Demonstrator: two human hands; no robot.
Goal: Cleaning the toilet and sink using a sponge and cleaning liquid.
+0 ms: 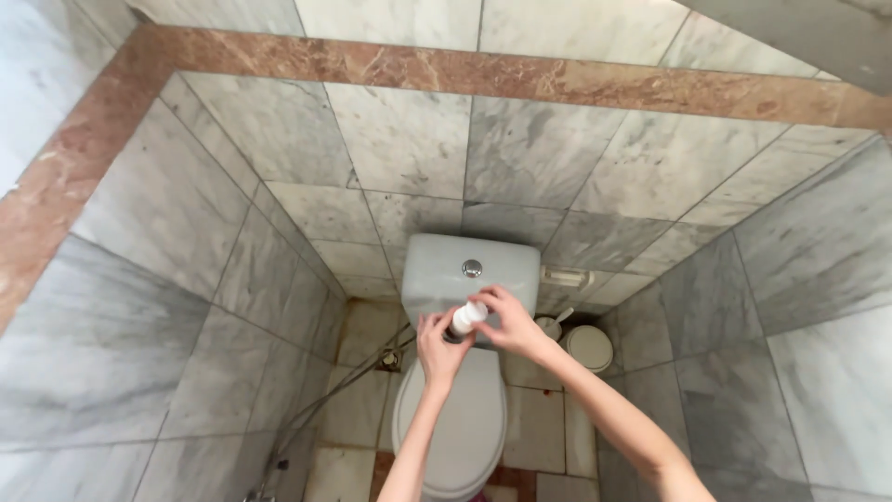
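I hold a small bottle point(462, 322) in mid-air above the closed toilet lid point(462, 418), just in front of the cistern point(469, 274). My worry is a slip: nothing supports the bottle from below, so if either grip loosens while the cap end is being worked, I judge it would fall onto the lid and roll off to the floor point(534, 428), or spill if the cap is loose. My left hand point(439, 349) reaches up from below, fingers closed round the dark lower part. My right hand point(506, 321) comes in from the right, forearm stretched across, fingers pinched on the white top. Both wrists are bent towards each other, close together.
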